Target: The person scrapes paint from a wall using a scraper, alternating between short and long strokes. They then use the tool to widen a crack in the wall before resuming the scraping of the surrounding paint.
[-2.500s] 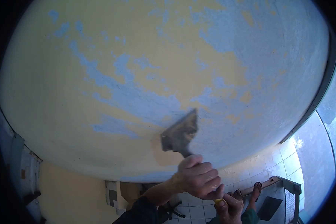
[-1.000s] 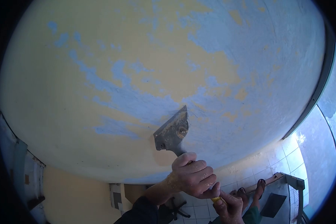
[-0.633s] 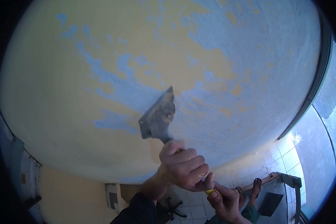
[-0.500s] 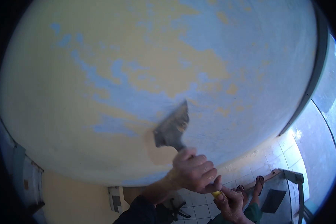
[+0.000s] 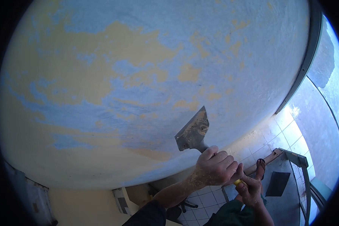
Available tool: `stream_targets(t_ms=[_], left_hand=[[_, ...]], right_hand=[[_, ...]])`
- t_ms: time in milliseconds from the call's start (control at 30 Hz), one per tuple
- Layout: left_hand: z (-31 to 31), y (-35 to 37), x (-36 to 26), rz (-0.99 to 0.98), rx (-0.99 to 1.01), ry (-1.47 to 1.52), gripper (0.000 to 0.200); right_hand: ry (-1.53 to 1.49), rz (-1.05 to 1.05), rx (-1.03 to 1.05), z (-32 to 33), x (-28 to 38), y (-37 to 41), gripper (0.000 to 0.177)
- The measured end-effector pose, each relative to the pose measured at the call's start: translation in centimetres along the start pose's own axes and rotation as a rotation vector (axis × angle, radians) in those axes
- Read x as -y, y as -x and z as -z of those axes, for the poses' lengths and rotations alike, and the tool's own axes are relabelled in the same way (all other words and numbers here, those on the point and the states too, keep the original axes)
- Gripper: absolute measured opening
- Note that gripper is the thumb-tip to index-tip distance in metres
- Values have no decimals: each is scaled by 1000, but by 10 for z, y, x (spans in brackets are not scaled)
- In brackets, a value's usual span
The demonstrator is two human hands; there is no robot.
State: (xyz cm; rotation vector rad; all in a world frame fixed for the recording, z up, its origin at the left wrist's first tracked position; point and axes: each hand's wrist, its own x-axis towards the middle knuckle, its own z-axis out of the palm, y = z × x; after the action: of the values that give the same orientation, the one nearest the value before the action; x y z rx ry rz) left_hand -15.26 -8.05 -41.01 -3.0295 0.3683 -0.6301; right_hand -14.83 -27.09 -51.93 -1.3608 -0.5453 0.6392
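A wide scraper (image 5: 194,132) with a grey metal blade lies against or just off the wall (image 5: 83,132), whose surface is patchy yellow and blue-grey. Pale residue clings to the blade. My left hand (image 5: 216,165) wraps round the scraper's handle close behind the blade, with dust on its skin. Lower and to the right, my right hand (image 5: 250,188) closes on the yellow end of the same handle. The blade points up and left, and its long edge runs diagonally.
A green metal frame with a wooden bar (image 5: 269,157) and a dark flat sheet (image 5: 277,184) stands at lower right. My sandalled foot (image 5: 260,169) is by the bar. White floor tiles and a chair base (image 5: 188,205) lie below. A dark strip edges the wall at right.
Both hands and the scraper have moved right in the view, while the wall's patches have shifted left and the camera view has turned. Both hands keep their hold.
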Motion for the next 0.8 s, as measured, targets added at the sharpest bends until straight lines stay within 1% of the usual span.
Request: stream_targets(t_ms=[33, 100, 233, 300, 533, 600, 733, 800], left_hand=[[-1, 0, 0, -2, 3, 2, 33], [-3, 0, 1, 31, 1, -22, 34], [-1, 4, 0, 38, 13, -58, 35], [-4, 4, 1, 33, -1, -68, 35], [-9, 8, 8, 0, -12, -120, 35], [-10, 8, 8, -4, -20, -143, 35], [-7, 5, 6, 13, -67, -152, 36], [-4, 6, 3, 43, -15, -147, 33]], right_hand=[[-2, -2, -2, 2, -4, 0, 48], [-73, 15, 32, 6, -11, -1, 32], [-101, -41, 78, 5, -12, -4, 32], [-81, 15, 53, 2, -16, -8, 31], [-92, 55, 89, -2, -35, -16, 30], [-74, 89, 70, -2, -38, -17, 30], [-74, 69, 96, 4, -23, -22, 30], [-72, 82, 86, 4, -20, -24, 32]])
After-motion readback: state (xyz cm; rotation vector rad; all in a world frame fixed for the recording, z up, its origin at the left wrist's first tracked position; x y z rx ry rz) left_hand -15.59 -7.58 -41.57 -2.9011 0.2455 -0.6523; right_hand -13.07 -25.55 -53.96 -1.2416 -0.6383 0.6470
